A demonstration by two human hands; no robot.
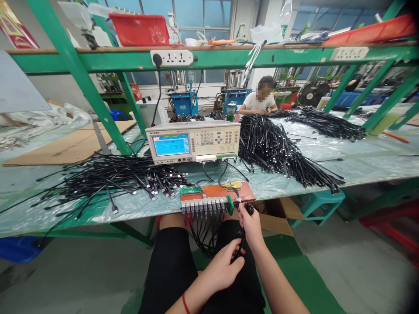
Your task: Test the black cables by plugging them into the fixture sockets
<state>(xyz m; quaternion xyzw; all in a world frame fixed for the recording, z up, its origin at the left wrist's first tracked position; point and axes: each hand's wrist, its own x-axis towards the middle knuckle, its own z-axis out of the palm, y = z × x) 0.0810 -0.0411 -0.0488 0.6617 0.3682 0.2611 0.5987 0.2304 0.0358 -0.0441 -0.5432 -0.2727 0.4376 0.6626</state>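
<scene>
My right hand (pixel 251 224) is closed on a bundle of black cables (pixel 242 237) at the right end of an orange test board (pixel 214 196). Lower down and to the left, my left hand (pixel 229 264) has its fingers curled round the same bundle. Several black cables (pixel 203 235) hang from the row of connectors (pixel 203 206) along the board's front edge. A green round piece (pixel 230 205) stands beside that row. Behind the board is a white tester (pixel 196 141) with a lit blue screen, wired to the board.
Piles of black cables lie left (pixel 121 174) and right (pixel 278 148) of the tester. A green shelf frame (pixel 212 59) crosses above the table (pixel 131 209). A person (pixel 259 100) sits opposite. A teal stool (pixel 322 203) and cardboard box (pixel 278 218) stand below at right.
</scene>
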